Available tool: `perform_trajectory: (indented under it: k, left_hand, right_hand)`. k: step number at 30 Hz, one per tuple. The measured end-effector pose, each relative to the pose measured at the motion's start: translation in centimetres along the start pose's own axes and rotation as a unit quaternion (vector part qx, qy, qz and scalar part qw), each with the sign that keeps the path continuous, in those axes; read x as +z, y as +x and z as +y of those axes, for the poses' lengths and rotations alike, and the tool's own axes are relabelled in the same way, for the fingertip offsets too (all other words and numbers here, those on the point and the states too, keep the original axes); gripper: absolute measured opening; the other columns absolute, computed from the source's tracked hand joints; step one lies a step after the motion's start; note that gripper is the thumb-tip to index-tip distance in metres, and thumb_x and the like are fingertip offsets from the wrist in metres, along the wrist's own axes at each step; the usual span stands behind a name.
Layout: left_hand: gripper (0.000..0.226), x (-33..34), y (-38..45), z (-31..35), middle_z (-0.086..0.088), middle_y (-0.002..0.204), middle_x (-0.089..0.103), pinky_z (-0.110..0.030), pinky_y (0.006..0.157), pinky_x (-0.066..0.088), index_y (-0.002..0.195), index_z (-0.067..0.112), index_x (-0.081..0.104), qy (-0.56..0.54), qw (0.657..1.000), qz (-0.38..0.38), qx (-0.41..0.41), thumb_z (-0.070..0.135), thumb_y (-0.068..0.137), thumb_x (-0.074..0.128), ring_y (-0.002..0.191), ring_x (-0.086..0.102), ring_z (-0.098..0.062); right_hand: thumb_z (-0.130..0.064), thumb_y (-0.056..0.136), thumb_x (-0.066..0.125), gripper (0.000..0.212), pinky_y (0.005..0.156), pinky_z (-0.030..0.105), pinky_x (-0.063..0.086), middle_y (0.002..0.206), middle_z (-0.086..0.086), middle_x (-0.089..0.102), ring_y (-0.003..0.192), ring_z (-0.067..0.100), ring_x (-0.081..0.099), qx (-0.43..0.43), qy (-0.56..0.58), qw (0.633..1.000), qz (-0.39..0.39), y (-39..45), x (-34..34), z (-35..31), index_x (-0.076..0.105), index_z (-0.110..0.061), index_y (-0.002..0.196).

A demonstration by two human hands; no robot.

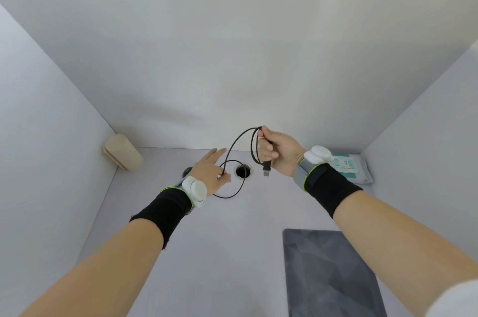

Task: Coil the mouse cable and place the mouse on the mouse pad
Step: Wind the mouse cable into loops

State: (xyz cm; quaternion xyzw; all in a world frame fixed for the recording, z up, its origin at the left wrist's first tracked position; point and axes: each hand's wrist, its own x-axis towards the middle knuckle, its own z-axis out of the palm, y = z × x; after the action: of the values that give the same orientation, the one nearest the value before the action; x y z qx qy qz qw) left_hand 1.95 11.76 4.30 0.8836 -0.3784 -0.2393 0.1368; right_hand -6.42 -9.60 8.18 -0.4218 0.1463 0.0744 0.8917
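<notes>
My right hand [278, 152] is raised above the desk and closed around a loop of the thin black mouse cable [239, 139]; the USB plug [266, 169] hangs below the fist. From there the cable arcs left and down to my left hand [210, 173], which pinches it between thumb and fingers while the other fingers point forward. A slack loop of cable lies on the desk under the left hand. The dark mouse [186, 171] peeks out behind my left wrist, mostly hidden. The grey patterned mouse pad [328, 272] lies at the near right.
A round cable hole [243, 171] opens in the white desk [232, 252] between my hands. A beige roll [124, 152] leans in the far left corner. A pack of wipes [349, 165] lies at the far right. White walls enclose three sides.
</notes>
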Motion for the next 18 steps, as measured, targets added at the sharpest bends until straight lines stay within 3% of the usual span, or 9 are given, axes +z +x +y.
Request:
perform_trajectory:
  k: [2,4,5,7,8,10,13,16,18]
  left_hand:
    - [0.032,-0.2,-0.3,0.4,0.008,0.156,0.038,-0.03,0.113,0.029,0.091,0.018,0.078,-0.077,0.997,0.012,0.025,0.032,0.101,0.05,0.147,0.027,-0.013]
    - [0.035,-0.7,-0.6,1.0,0.01,0.123,0.07,-0.026,0.096,0.04,0.086,0.02,0.073,-0.151,0.988,-0.003,0.004,0.037,0.101,0.046,0.117,0.058,-0.008]
    - [0.036,-0.9,-0.7,1.5,0.009,0.1,0.077,-0.023,0.085,0.041,0.087,0.019,0.069,-0.164,0.986,-0.019,-0.004,0.039,0.102,0.043,0.096,0.064,-0.002]
    - [0.034,-1.2,-0.9,2.8,0.005,0.069,0.072,-0.024,0.074,0.043,0.092,0.018,0.064,-0.145,0.988,-0.047,-0.008,0.037,0.103,0.037,0.063,0.058,0.0]
    - [0.034,-1.3,-1.0,3.5,0.002,0.065,0.067,-0.028,0.073,0.046,0.097,0.018,0.062,-0.126,0.99,-0.057,-0.007,0.036,0.104,0.034,0.059,0.056,-0.007]
    - [0.033,-1.1,-1.1,5.2,-0.011,0.077,0.067,-0.038,0.08,0.049,0.115,0.017,0.057,-0.067,0.995,-0.071,0.003,0.033,0.106,0.03,0.069,0.061,-0.025]
    - [0.035,-1.2,-1.0,7.1,-0.015,0.109,0.068,-0.036,0.081,0.047,0.137,0.014,0.045,0.024,0.995,-0.072,0.069,0.022,0.105,0.032,0.096,0.064,-0.036]
    - [0.032,-2.2,-0.8,7.3,-0.007,0.105,0.069,-0.029,0.082,0.045,0.132,0.018,0.055,-0.009,0.994,-0.004,0.11,0.019,0.102,0.042,0.089,0.06,-0.026]
    - [0.026,-3.0,-0.5,6.7,-0.002,0.096,0.069,-0.019,0.071,0.042,0.123,0.02,0.059,-0.11,0.989,0.043,0.086,0.018,0.099,0.05,0.078,0.055,-0.019]
  right_hand:
    - [-0.021,0.104,0.039,0.024,0.044,0.02,0.041,0.054,-0.004,0.054,0.037,0.007,0.041,-0.031,0.079,0.996,0.023,0.2,0.3,-0.5,0.059,-0.01,0.098]
    - [-0.011,0.103,0.038,0.021,0.052,0.023,0.05,0.068,0.001,0.067,0.047,0.009,0.056,-0.064,0.14,0.987,0.042,0.5,0.5,-0.8,0.058,-0.005,0.109]
    - [-0.006,0.103,0.038,0.02,0.058,0.025,0.055,0.079,0.006,0.073,0.057,0.013,0.065,-0.081,0.163,0.982,0.05,0.7,0.5,-0.9,0.056,-0.003,0.113]
    - [0.003,0.101,0.038,0.02,0.074,0.032,0.061,0.104,0.017,0.075,0.084,0.024,0.075,-0.112,0.192,0.972,0.072,1.2,0.6,-0.8,0.048,-0.004,0.117]
    - [0.006,0.099,0.039,0.024,0.079,0.035,0.06,0.113,0.021,0.071,0.096,0.03,0.074,-0.124,0.199,0.968,0.086,1.4,0.6,-0.7,0.042,-0.007,0.119]
    - [0.01,0.096,0.043,0.04,0.084,0.039,0.058,0.127,0.024,0.064,0.105,0.037,0.07,-0.137,0.171,0.968,0.121,1.9,0.7,-0.2,0.034,-0.012,0.128]
    - [0.012,0.093,0.043,0.069,0.082,0.033,0.054,0.135,0.014,0.058,0.099,0.031,0.072,-0.111,-0.092,0.976,0.165,1.9,0.4,1.0,0.021,-0.024,0.148]
    - [-0.005,0.096,0.041,0.067,0.089,0.041,0.054,0.123,0.005,0.068,0.094,0.029,0.071,-0.048,-0.408,0.899,0.152,1.4,-0.1,2.0,0.017,-0.026,0.154]
    - [-0.037,0.099,0.042,0.055,0.084,0.047,0.055,0.098,0.003,0.076,0.08,0.027,0.071,0.001,-0.498,0.857,0.134,0.8,-0.6,2.2,0.026,-0.026,0.151]
